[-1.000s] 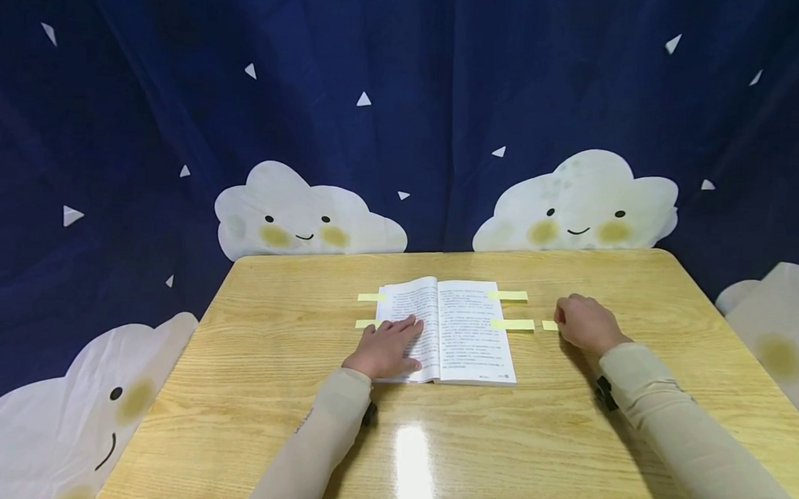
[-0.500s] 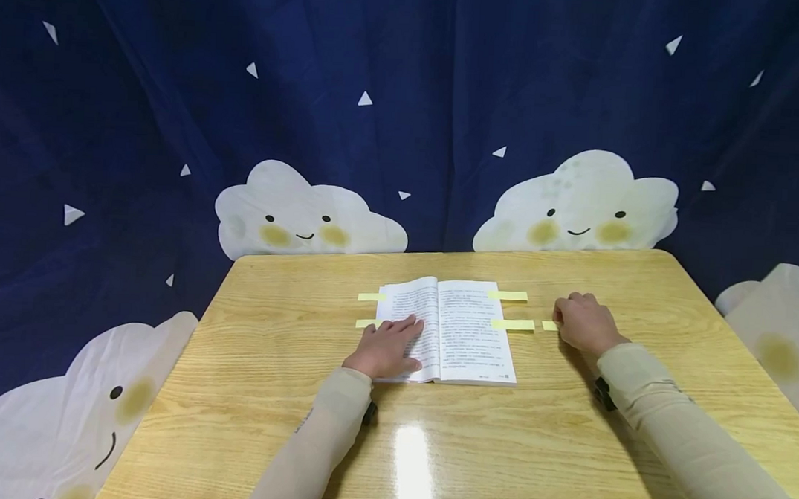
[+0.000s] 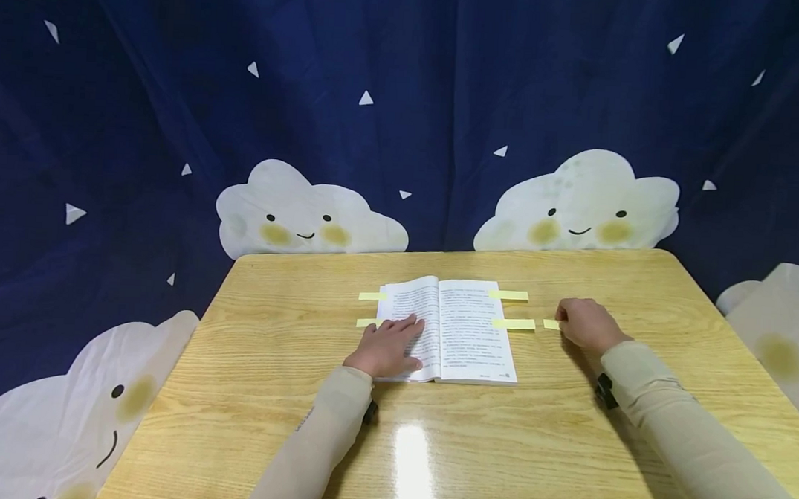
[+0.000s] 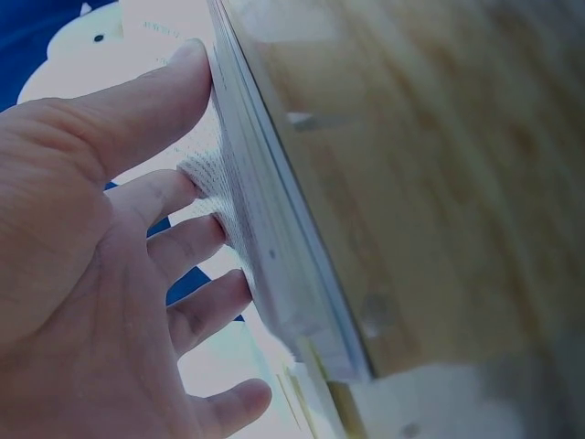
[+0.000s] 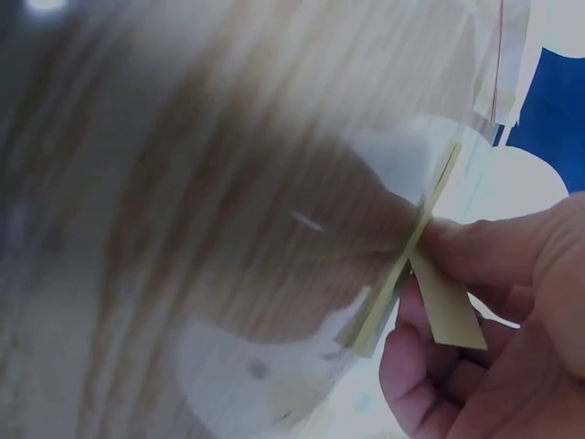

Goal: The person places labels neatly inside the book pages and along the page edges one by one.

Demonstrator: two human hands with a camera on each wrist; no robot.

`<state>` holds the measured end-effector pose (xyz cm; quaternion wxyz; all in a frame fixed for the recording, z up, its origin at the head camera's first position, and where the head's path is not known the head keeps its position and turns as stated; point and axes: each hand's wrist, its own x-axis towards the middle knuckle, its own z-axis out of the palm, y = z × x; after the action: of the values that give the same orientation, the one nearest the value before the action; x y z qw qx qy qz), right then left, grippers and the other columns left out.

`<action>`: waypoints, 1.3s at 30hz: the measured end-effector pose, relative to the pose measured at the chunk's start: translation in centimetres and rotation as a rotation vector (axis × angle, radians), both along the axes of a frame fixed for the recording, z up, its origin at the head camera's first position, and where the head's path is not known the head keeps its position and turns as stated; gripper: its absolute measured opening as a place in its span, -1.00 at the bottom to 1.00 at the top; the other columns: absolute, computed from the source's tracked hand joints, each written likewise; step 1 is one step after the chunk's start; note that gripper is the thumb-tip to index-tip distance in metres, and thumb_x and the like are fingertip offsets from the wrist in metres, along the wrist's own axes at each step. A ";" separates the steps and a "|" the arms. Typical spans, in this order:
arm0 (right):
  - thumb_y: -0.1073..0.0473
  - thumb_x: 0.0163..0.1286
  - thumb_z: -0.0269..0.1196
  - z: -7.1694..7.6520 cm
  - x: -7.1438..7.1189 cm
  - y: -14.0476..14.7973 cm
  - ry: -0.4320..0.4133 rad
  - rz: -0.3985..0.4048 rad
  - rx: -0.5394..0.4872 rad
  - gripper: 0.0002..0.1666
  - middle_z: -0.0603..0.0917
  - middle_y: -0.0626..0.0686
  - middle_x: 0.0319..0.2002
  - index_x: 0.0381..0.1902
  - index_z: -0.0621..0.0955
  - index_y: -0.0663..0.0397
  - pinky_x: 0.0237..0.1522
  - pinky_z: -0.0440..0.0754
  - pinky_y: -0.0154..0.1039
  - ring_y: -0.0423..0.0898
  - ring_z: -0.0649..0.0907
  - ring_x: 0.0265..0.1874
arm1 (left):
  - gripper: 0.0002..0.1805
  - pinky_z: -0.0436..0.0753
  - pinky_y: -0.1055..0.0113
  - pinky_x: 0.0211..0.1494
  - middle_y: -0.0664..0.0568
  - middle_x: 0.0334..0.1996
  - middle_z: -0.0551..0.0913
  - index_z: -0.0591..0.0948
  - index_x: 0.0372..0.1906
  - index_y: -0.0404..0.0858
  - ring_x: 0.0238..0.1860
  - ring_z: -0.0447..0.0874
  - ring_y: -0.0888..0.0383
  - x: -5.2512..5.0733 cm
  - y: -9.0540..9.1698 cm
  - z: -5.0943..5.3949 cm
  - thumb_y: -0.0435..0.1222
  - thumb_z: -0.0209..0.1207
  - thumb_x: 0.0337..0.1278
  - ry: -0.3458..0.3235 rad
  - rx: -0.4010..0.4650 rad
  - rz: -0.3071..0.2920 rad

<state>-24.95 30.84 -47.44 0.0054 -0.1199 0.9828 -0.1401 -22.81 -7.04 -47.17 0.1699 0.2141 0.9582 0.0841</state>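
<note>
An open book [image 3: 473, 346] with printed pages lies mid-table. My left hand [image 3: 385, 349] rests on its left page with the fingers spread; the left wrist view shows the fingertips [image 4: 224, 297] touching the page by the book's edge. To the right of the book, my right hand [image 3: 589, 326] is at a small pad of yellow sticky notes [image 3: 551, 324]. In the right wrist view, the thumb and a finger pinch a yellow sticky note [image 5: 450, 311] that angles away from the thin pad on the tabletop. The finger's exact contact is partly hidden.
Yellow sticky strips stick out from the book's right edge, an upper strip [image 3: 508, 295] and a lower strip [image 3: 514, 324]. Two more, including a strip [image 3: 372, 297], jut out on the left. The wooden table [image 3: 498, 447] ends at a dark blue curtain [image 3: 439, 117] with clouds.
My right hand has shifted very slightly toward me at the pad, with its knuckles turning a little. The left hand stays in place on the book.
</note>
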 end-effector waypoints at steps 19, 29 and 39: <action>0.28 0.39 0.11 -0.1 -0.7 -0.2 -0.160 -0.033 -0.081 -0.85 0.59 0.11 -0.45 -0.37 0.54 0.23 -0.39 0.43 -0.19 -0.07 0.49 -0.49 | -0.17 0.07 -0.23 0.56 0.21 0.61 0.02 0.07 0.59 0.13 0.58 0.10 -0.05 -0.1 0.0 -0.2 0.10 0.15 0.31 0.003 -0.005 0.003; 0.36 0.24 0.04 -0.2 -0.6 -0.2 -0.164 -0.078 -0.136 -0.85 0.61 0.14 -0.43 -0.40 0.57 0.25 -0.40 0.43 -0.20 -0.04 0.48 -0.49 | -0.16 0.06 -0.23 0.56 0.21 0.61 0.02 0.08 0.59 0.13 0.58 0.10 -0.06 0.0 0.0 0.0 0.10 0.16 0.30 -0.007 0.004 0.005; 0.37 0.18 0.06 0.5 -0.4 -0.5 -0.147 -0.092 -0.131 -0.86 0.53 0.04 -0.56 -0.53 0.52 0.17 -0.45 0.35 -0.25 -0.09 0.43 -0.56 | -0.16 0.07 -0.24 0.56 0.21 0.61 0.02 0.08 0.58 0.13 0.58 0.10 -0.05 -0.1 0.0 -0.1 0.10 0.16 0.30 -0.001 0.004 0.007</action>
<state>-25.40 30.34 -46.97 0.0630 -0.0644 0.9729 -0.2127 -22.88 -7.04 -47.22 0.1695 0.2109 0.9588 0.0869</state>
